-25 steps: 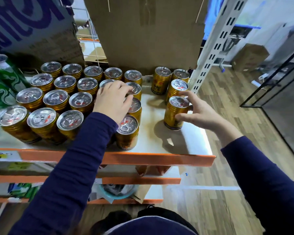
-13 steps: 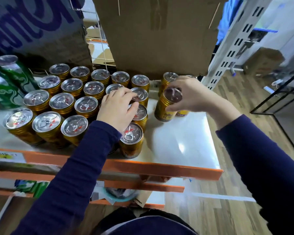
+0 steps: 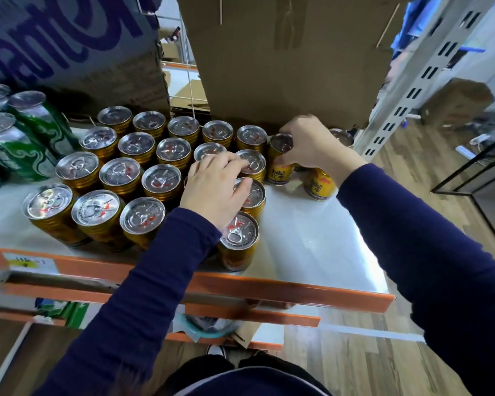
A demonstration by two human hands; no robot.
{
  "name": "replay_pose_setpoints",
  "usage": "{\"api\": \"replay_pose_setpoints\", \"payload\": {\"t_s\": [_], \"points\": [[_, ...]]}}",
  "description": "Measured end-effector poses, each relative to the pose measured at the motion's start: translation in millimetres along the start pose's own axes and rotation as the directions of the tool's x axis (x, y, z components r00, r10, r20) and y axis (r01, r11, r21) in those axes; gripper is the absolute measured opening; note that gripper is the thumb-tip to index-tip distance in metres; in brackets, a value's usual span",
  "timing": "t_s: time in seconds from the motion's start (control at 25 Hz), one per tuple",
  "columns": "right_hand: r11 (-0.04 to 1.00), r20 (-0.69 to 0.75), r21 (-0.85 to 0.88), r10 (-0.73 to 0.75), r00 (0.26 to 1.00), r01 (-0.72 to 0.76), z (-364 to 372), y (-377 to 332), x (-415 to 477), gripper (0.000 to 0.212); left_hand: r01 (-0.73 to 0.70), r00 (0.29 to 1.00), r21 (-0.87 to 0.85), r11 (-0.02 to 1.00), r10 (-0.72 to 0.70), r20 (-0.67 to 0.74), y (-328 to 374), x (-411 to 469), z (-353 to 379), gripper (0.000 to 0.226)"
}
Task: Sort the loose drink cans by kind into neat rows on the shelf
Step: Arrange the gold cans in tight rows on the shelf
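Gold energy drink cans [image 3: 120, 174] stand in several rows on the white shelf [image 3: 312, 241]. My left hand [image 3: 215, 192] rests on the can tops at the right end of the rows, fingers slightly bent over them. My right hand [image 3: 312, 144] grips one gold can [image 3: 279, 164] by its top, standing it at the back right of the block, beside the last row. Another gold can [image 3: 319, 184] stands loose just under my right wrist, and a third [image 3: 342, 137] peeks out behind that hand.
Green cans [image 3: 26, 132] stand at the shelf's left end. Cardboard boxes [image 3: 283, 52] close off the back. An orange rail [image 3: 240, 287] runs along the front edge, a grey slotted upright [image 3: 412, 81] rises at the right, and wooden floor [image 3: 412, 172] lies beyond.
My right hand carried a gold can from the front right of the shelf up and back to the rear right of the block. My left hand stayed on the can tops.
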State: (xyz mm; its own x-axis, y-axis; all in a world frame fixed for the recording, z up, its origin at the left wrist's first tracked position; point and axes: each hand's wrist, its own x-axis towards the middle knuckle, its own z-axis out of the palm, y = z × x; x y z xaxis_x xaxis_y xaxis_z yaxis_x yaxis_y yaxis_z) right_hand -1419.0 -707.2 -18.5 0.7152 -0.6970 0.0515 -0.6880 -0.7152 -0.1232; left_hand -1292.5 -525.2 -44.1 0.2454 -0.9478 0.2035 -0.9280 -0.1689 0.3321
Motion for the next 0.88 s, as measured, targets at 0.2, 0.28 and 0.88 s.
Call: {"api": "replay_pose_setpoints", "payload": {"t_s": [0.2, 0.28, 0.88], "points": [[1.0, -0.02, -0.024, 0.002, 1.0, -0.003, 3.7, -0.7, -4.7, 0.063, -0.007, 1.0, -0.002, 1.0, 0.007, -0.002, -0.4, -0.1, 0.4, 0.04], [0.999, -0.028, -0.032, 0.012, 1.0, -0.013, 5.5, -0.4, -6.5, 0.063, -0.01, 1.0, -0.001, 1.0, 0.01, -0.004, -0.9, 0.0, 0.6, 0.04], [0.951, -0.341, 0.238, 0.27, 0.9, -0.195, -21.0, 60.5, -68.7, 0.025, -0.137, 0.99, -0.163, 0.977, 0.141, 0.013, 20.7, 34.4, -30.3, 0.04]]}}
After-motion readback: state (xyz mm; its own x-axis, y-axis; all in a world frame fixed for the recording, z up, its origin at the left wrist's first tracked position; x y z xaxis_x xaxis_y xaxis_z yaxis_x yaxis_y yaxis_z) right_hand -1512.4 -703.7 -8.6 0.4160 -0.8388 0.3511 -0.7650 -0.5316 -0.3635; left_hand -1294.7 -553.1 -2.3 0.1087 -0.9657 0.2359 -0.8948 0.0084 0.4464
